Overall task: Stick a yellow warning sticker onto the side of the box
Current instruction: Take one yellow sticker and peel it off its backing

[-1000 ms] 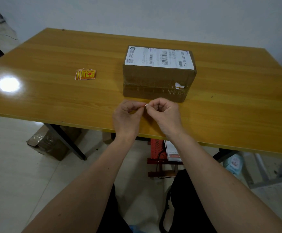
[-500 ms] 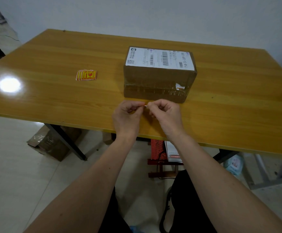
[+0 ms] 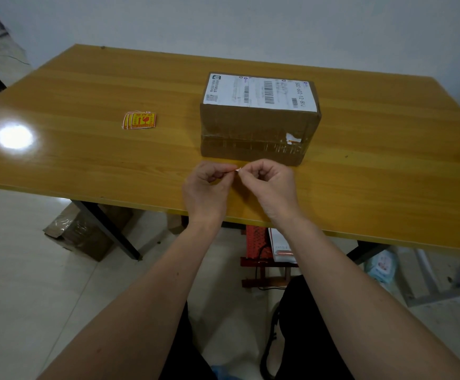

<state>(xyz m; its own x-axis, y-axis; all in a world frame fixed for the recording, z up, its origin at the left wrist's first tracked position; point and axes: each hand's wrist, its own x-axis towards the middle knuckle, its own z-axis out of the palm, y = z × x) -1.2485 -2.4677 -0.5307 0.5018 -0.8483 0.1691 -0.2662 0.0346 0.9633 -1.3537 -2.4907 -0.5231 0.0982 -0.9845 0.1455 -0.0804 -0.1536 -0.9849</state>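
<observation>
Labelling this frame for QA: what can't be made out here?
- Head view: sticker pinched between left hand and right hand; fingers hide its face, backing state unclear.
- Box far sides hidden.
- Shipping label text too small.

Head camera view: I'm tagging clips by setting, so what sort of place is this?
Probably a small parcel-packing workspace: a brown cardboard box bearing a white barcoded shipping label, and yellow warning stickers on a wooden table.
</observation>
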